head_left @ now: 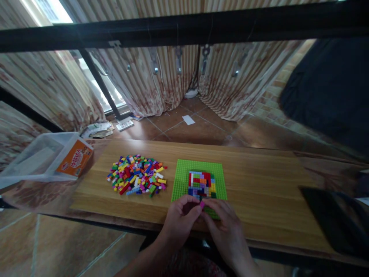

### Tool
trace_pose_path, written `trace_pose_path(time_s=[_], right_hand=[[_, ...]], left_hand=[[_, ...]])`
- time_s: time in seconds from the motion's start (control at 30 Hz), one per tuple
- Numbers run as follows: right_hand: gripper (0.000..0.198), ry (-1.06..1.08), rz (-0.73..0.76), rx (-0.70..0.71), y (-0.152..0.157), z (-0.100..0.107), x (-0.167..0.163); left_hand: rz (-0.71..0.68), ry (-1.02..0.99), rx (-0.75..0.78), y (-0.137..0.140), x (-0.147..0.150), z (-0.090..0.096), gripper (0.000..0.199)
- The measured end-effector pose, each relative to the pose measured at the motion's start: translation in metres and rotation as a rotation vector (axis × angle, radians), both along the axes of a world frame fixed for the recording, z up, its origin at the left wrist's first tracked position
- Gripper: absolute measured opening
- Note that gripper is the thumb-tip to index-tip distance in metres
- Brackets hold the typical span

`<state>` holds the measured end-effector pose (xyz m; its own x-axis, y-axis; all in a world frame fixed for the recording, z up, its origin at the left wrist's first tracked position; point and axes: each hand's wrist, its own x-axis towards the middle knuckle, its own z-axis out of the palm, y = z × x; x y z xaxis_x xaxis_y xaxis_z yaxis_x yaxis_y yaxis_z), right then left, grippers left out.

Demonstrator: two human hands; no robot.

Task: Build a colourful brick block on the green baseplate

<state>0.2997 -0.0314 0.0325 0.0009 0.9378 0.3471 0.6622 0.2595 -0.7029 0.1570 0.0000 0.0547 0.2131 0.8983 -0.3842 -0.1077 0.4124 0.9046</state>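
Observation:
A small pink toy brick [202, 204] is pinched between the fingertips of my left hand [179, 216] and my right hand [227, 225]. Both hands are over the near edge of a lime-green studded baseplate [178, 173]. On the plate stands a block of joined bricks [201, 182] in red, white, orange, blue, yellow and other colours. My fingers hide the near part of this build and of the plate. To the left of the plate lies a loose heap of mixed coloured bricks [137, 175].
A clear plastic box [37, 154] with an orange label stands at the table's left end. A dark flat object [331, 219] lies at the right of the wooden table top [268, 192]. Behind are a black metal bar [184, 29], curtains [170, 77] and papers on the floor.

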Motion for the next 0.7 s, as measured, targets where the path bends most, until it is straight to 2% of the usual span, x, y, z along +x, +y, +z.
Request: trace_pose_path(time_s=[0.17,0.3,0.53,0.7], right_hand=[[0.024,-0.179,0.028,0.083,0.013,-0.001,0.017],[0.025,-0.249,0.044,0.106,0.030,-0.006,0.029],[0.024,-0.206,-0.009,0.132,0.066,-0.030,0.044],[0.024,-0.209,-0.028,0.125,0.071,-0.043,0.050]], left_hand=[[-0.038,-0.004,0.088,0.005,0.010,-0.009,0.012],[-0.119,0.115,0.230,0.013,0.012,-0.014,0.019],[-0.191,0.580,0.530,0.034,0.012,-0.011,0.029],[-0.298,0.900,0.775,0.042,0.012,-0.018,0.033]])
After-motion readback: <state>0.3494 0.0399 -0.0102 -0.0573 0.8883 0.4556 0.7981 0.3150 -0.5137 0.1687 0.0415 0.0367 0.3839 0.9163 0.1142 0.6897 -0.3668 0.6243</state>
